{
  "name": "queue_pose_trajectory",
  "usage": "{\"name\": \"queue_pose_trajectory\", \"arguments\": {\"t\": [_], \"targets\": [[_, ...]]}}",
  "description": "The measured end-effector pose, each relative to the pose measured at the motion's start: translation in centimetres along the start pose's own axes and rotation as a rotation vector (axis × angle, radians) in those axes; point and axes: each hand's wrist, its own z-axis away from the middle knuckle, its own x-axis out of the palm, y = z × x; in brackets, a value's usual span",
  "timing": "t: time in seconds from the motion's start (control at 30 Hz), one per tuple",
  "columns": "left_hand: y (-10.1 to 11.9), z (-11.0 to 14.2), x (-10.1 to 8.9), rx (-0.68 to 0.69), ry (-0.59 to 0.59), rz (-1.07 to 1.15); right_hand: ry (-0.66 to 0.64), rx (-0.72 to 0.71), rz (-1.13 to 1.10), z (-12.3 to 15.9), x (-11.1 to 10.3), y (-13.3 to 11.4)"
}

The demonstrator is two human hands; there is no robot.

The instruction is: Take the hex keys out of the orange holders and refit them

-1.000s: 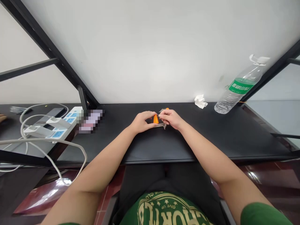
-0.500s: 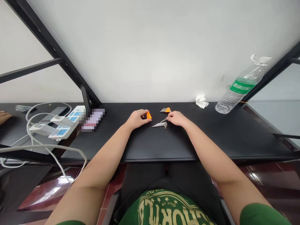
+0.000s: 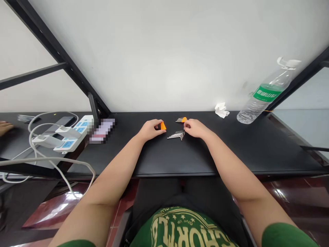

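Note:
My left hand rests on the black table, fingers closed around a small orange plastic holder. My right hand lies a little to the right, its fingers curled and pinched at the near end of a bunch of loose silver hex keys lying between the two hands. A second orange holder with hex keys in it sits just beyond my right fingertips, by the wall.
A clear water bottle with a green label leans at the back right, next to a crumpled white tissue. A white power strip with plugs and cables lies at the left. Another person's hand shows at the far left edge.
The two hands have drawn apart: my left took the orange holder leftward, and the silver hex keys now lie loose on the table by my right hand.

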Motion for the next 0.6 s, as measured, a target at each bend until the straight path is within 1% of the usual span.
{"name": "queue_pose_trajectory", "arguments": {"t": [0.1, 0.2, 0.37, 0.47, 0.6], "targets": [[-0.1, 0.0, 0.0, 0.007, -0.001, -0.002, -0.035, -0.121, 0.034, -0.3, 0.8, 0.4], [0.0, -0.1, 0.0, 0.000, 0.000, -0.004, -0.049, -0.157, 0.051, -0.6, 1.1, 0.8], [0.0, 0.0, 0.0, 0.009, -0.002, -0.005, -0.040, -0.192, 0.132, -0.7, 0.5, 1.1], [0.0, 0.0, 0.1, 0.006, -0.002, -0.003, -0.046, -0.197, 0.226, -0.4, 0.2, 0.3], [0.0, 0.0, 0.1, 0.008, 0.003, 0.001, -0.038, -0.139, 0.323, -0.2, 0.5, -1.0]]}}
